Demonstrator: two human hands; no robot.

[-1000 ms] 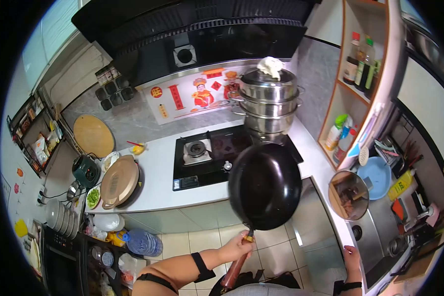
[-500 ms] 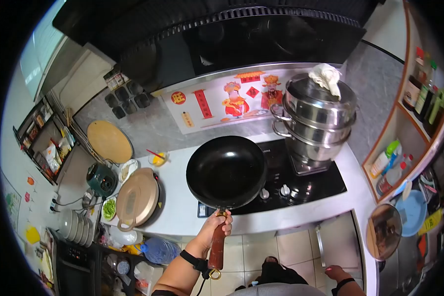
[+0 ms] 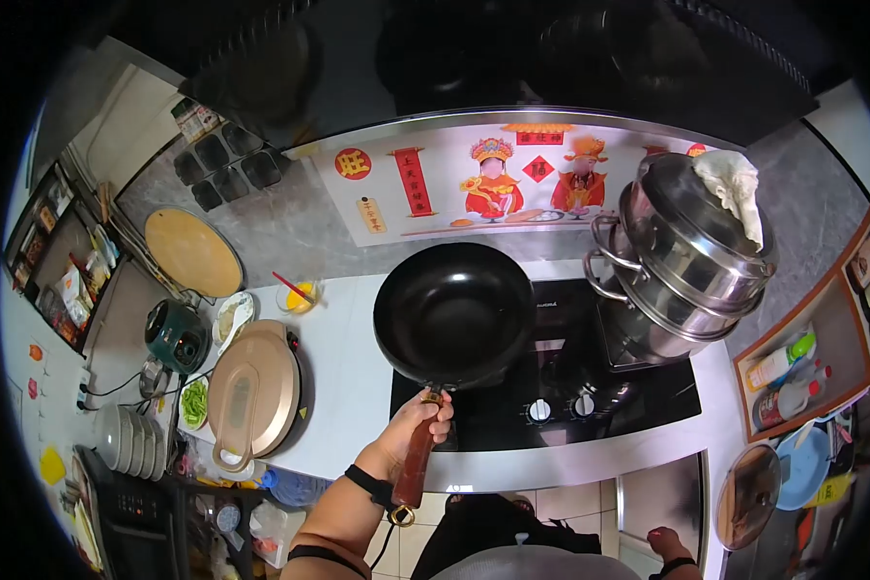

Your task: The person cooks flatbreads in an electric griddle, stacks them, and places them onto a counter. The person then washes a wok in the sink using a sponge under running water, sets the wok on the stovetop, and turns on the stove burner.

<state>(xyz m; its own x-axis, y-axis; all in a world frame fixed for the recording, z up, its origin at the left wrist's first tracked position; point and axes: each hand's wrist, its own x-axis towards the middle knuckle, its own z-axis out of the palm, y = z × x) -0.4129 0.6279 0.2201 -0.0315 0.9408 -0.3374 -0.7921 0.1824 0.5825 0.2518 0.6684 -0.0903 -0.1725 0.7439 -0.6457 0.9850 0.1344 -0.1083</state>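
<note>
My left hand (image 3: 420,425) is wrapped round the brown handle of a black wok (image 3: 451,324). Its dark inside looks bare. The wok covers the left side of the black gas stove (image 3: 638,398); whether it rests on the burner or hangs just above, I cannot tell. Low on the right, beside the counter's front edge, hangs my right hand (image 3: 667,543), its fingers mostly hidden. A stacked steel steamer (image 3: 675,275) stands on the right burner, with a white cloth (image 3: 733,188) on its lid.
Left of the stove is a beige electric pan (image 3: 258,391), with a plate of chopped greens (image 3: 194,403) beside it. A bowl of yellow liquid (image 3: 301,297) stands behind. A glass lid (image 3: 749,496) is at the right, and the range hood (image 3: 512,68) overhangs the stove.
The wok, still in my left hand, has moved back over the stove, uncovering more of its front. The camera view has shifted. My right hand stays low at the right.
</note>
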